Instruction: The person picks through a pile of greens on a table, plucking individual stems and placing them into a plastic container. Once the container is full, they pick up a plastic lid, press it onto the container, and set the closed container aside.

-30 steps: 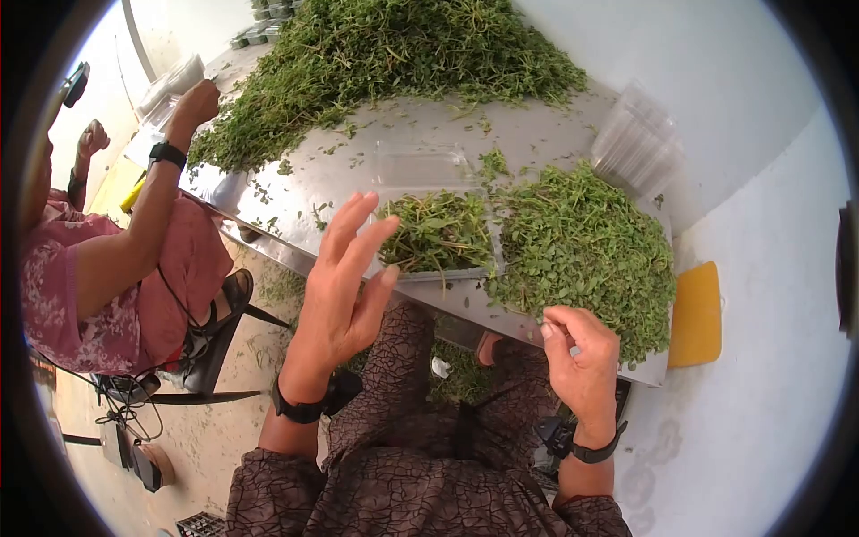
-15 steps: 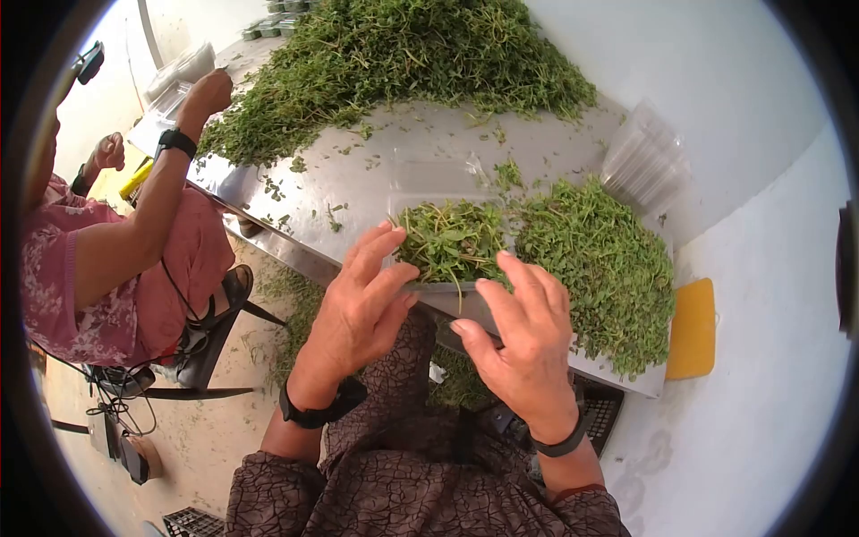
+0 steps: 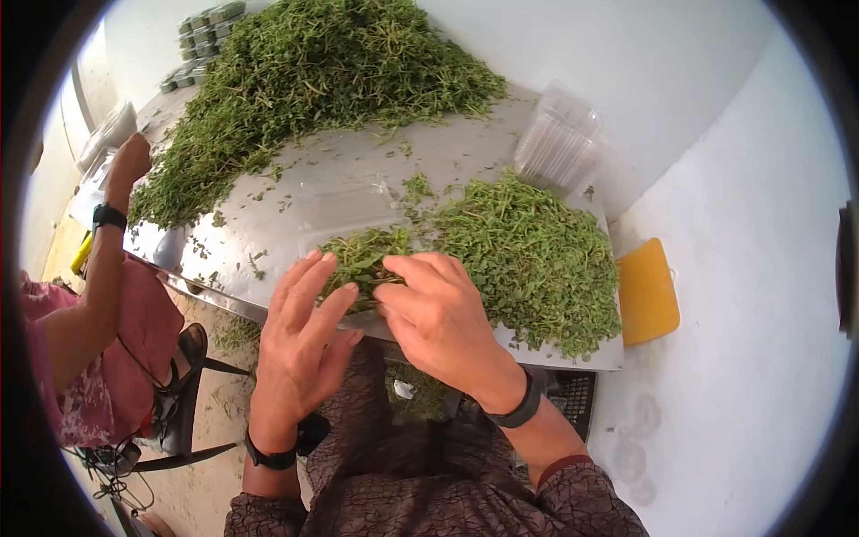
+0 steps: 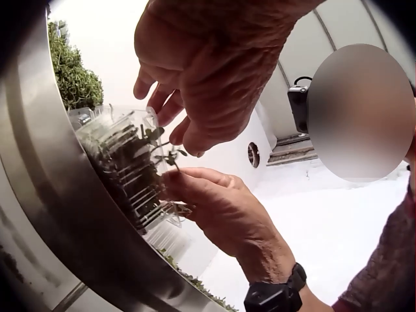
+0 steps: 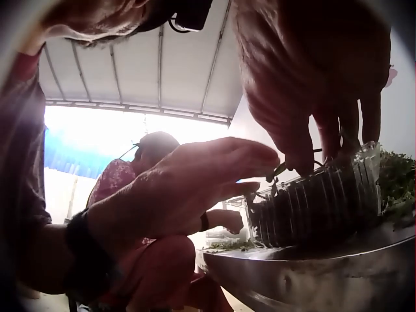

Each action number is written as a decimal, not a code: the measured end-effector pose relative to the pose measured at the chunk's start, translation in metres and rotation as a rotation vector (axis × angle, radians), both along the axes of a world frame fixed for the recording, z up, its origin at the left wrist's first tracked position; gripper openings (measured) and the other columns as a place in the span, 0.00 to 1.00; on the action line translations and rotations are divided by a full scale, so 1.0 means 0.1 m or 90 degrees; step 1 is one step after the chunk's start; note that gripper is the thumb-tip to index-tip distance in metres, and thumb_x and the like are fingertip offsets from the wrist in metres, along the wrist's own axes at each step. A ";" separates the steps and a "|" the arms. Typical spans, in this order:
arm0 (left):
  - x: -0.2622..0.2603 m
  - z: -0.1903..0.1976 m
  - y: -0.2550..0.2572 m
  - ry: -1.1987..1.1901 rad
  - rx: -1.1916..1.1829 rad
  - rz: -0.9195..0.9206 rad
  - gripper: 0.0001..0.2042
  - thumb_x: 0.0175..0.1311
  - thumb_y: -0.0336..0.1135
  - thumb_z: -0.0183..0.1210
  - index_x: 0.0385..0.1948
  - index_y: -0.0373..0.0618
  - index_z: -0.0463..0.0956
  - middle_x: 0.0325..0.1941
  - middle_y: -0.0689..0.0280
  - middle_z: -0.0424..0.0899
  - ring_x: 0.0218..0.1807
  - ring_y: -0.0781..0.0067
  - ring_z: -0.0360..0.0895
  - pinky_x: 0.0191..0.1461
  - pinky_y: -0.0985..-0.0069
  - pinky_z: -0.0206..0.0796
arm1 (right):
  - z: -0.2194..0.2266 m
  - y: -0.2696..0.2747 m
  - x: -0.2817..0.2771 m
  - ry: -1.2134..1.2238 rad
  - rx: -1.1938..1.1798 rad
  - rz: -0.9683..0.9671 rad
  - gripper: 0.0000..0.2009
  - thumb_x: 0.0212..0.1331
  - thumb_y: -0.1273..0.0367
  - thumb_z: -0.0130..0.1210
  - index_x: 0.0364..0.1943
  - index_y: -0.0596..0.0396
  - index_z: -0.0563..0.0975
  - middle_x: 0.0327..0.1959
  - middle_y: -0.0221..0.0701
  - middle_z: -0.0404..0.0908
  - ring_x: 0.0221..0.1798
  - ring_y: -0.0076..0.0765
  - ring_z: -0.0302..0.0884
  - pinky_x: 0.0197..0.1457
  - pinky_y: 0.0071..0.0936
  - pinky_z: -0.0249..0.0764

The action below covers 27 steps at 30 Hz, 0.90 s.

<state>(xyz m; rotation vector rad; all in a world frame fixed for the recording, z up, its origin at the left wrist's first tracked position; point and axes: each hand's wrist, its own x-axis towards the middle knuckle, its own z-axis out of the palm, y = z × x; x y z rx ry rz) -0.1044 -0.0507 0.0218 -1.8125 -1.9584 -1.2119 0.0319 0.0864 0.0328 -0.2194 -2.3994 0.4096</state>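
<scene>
A clear plastic box (image 5: 312, 205), packed with leafy green stems (image 3: 369, 245), sits at the near table edge. Its open clear lid (image 3: 349, 202) lies just behind. My left hand (image 3: 300, 362) is at the box's left front, fingers spread and lightly bent beside the greens. From the right, my right hand (image 3: 447, 327) reaches over the box with bent fingers among the stems. In the left wrist view, the right fingertips (image 4: 174, 181) pinch a loose sprig (image 4: 171, 156) at the box's edge. Both hands hide much of the box in the head view.
A smaller heap of greens (image 3: 528, 259) lies right of the box, a large one (image 3: 331, 76) at the back. Stacked clear containers (image 3: 559, 143) lean by the wall; filled packs (image 3: 208, 40) stand back left. Another person's arm (image 3: 112, 206) works at left. A yellow board (image 3: 649, 291) stands right.
My right hand has come from the right heap's front edge over to the box and into its greens. My left hand stays at the box's left side. The head view has swung right.
</scene>
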 end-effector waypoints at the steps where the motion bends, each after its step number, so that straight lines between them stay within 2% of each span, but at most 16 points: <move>1: 0.02 0.01 0.04 -0.002 0.001 -0.005 0.23 0.43 0.18 0.64 0.47 0.40 0.76 0.64 0.52 0.74 0.69 0.45 0.67 0.69 0.53 0.62 | 0.00 0.02 -0.02 0.001 0.021 -0.001 0.05 0.51 0.76 0.58 0.33 0.61 0.80 0.48 0.42 0.78 0.54 0.48 0.72 0.59 0.42 0.67; 3: 0.04 0.03 0.12 0.065 -0.033 -0.025 0.21 0.46 0.21 0.64 0.46 0.39 0.76 0.61 0.52 0.75 0.67 0.45 0.68 0.70 0.50 0.60 | 0.01 0.03 -0.04 -0.007 0.025 -0.008 0.06 0.51 0.77 0.58 0.33 0.61 0.80 0.48 0.42 0.78 0.54 0.48 0.72 0.59 0.43 0.67; 8: 0.00 -0.03 0.19 0.080 -0.050 0.007 0.14 0.53 0.25 0.61 0.42 0.36 0.77 0.55 0.51 0.77 0.63 0.45 0.72 0.70 0.48 0.59 | 0.19 0.25 0.09 0.001 0.033 -0.002 0.09 0.49 0.76 0.61 0.35 0.61 0.80 0.47 0.42 0.78 0.51 0.47 0.74 0.56 0.42 0.69; 9: -0.01 -0.05 0.19 0.071 -0.059 0.001 0.13 0.54 0.26 0.62 0.41 0.36 0.77 0.54 0.50 0.78 0.62 0.45 0.73 0.71 0.49 0.59 | 0.29 0.34 0.16 -0.011 0.078 -0.047 0.09 0.48 0.76 0.61 0.36 0.60 0.80 0.43 0.40 0.79 0.48 0.45 0.76 0.53 0.42 0.71; 12: -0.01 -0.06 0.19 0.054 -0.063 -0.002 0.11 0.55 0.27 0.62 0.40 0.36 0.77 0.53 0.50 0.78 0.61 0.45 0.74 0.71 0.49 0.59 | 0.46 0.68 0.35 -0.079 0.128 -0.166 0.09 0.50 0.75 0.61 0.37 0.60 0.81 0.38 0.38 0.80 0.44 0.45 0.78 0.51 0.41 0.74; 15: 0.00 -0.06 0.19 0.040 -0.058 -0.005 0.11 0.55 0.28 0.62 0.39 0.36 0.77 0.53 0.50 0.78 0.60 0.45 0.74 0.71 0.49 0.60 | 0.50 1.08 0.47 -0.153 0.132 -0.249 0.14 0.52 0.76 0.60 0.45 0.61 0.81 0.44 0.44 0.84 0.48 0.50 0.79 0.54 0.43 0.76; 18: -0.01 -0.06 0.17 0.033 -0.055 -0.007 0.11 0.54 0.27 0.63 0.38 0.36 0.77 0.53 0.50 0.78 0.60 0.45 0.75 0.71 0.49 0.60 | 0.41 1.43 0.53 -0.206 0.148 -0.268 0.15 0.51 0.76 0.61 0.46 0.61 0.81 0.45 0.47 0.83 0.48 0.55 0.80 0.53 0.44 0.76; 19: -0.01 -0.07 0.16 0.029 -0.053 -0.007 0.11 0.53 0.27 0.63 0.38 0.36 0.77 0.53 0.50 0.78 0.60 0.45 0.75 0.71 0.49 0.60 | 0.39 1.49 0.52 -0.208 0.148 -0.266 0.15 0.51 0.76 0.61 0.46 0.61 0.81 0.45 0.47 0.83 0.48 0.55 0.80 0.53 0.44 0.76; 21: -0.02 -0.06 0.14 0.022 -0.053 -0.009 0.11 0.52 0.26 0.63 0.38 0.36 0.77 0.53 0.50 0.78 0.60 0.45 0.75 0.71 0.49 0.60 | 0.36 1.56 0.50 -0.335 0.061 -0.358 0.17 0.49 0.77 0.61 0.48 0.58 0.80 0.39 0.48 0.83 0.45 0.59 0.80 0.48 0.47 0.78; 22: -0.02 -0.06 0.14 0.016 -0.052 -0.011 0.11 0.52 0.25 0.64 0.38 0.36 0.77 0.53 0.50 0.78 0.60 0.45 0.75 0.71 0.49 0.60 | 0.27 1.62 0.52 -0.335 0.062 -0.356 0.17 0.49 0.77 0.61 0.48 0.58 0.80 0.39 0.48 0.83 0.45 0.59 0.80 0.48 0.47 0.78; 24: -0.04 -0.06 0.13 0.011 -0.053 -0.016 0.11 0.52 0.25 0.63 0.38 0.36 0.77 0.53 0.51 0.78 0.60 0.45 0.75 0.71 0.49 0.60 | 0.11 1.70 0.52 -0.299 0.077 -0.344 0.15 0.46 0.79 0.59 0.41 0.56 0.83 0.33 0.49 0.82 0.40 0.61 0.80 0.43 0.48 0.79; 25: -0.05 -0.06 0.13 0.006 -0.054 -0.023 0.11 0.52 0.25 0.63 0.38 0.36 0.77 0.53 0.51 0.78 0.60 0.45 0.75 0.71 0.48 0.60 | 0.12 1.74 0.52 -0.298 0.077 -0.344 0.15 0.46 0.79 0.59 0.41 0.56 0.83 0.33 0.49 0.82 0.40 0.61 0.80 0.43 0.48 0.79; 27: -0.05 -0.06 0.13 0.005 -0.055 -0.023 0.11 0.52 0.25 0.63 0.38 0.36 0.77 0.53 0.51 0.78 0.60 0.45 0.75 0.71 0.48 0.59 | 0.14 1.81 0.48 -0.475 0.033 -0.396 0.11 0.45 0.81 0.55 0.32 0.55 0.84 0.29 0.49 0.81 0.37 0.62 0.80 0.41 0.48 0.78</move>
